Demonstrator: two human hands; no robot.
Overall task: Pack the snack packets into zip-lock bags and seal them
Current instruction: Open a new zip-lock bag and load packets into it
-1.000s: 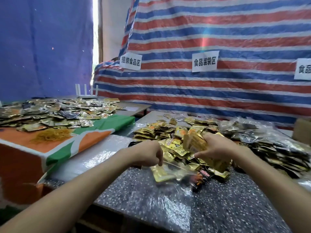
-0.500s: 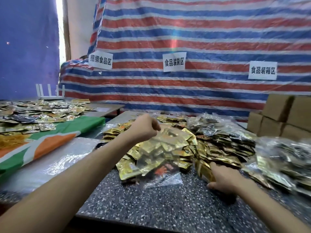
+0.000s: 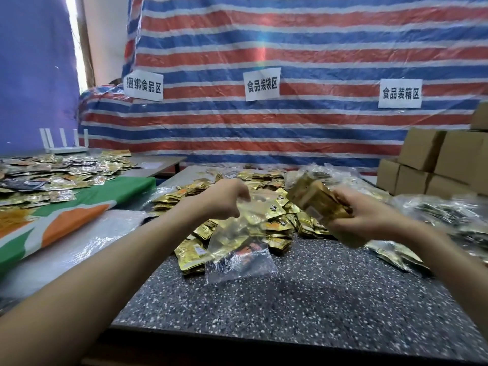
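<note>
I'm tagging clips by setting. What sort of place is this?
Probably a makeshift food-packing workshop: paper zone signs taped to a striped tarp wall, heaps of gold snack packets on the speckled table, and stacked cardboard boxes at the right.

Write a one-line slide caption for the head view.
Left hand holds a clear zip-lock bag while right hand grips a stack of gold snack packets.

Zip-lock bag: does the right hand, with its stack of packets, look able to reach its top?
Probably yes. The left hand holds the zip-lock bag up by its top, and the right hand grips the stack of packets beside it, nothing between them. Whether the mouth is open I cannot tell.
</note>
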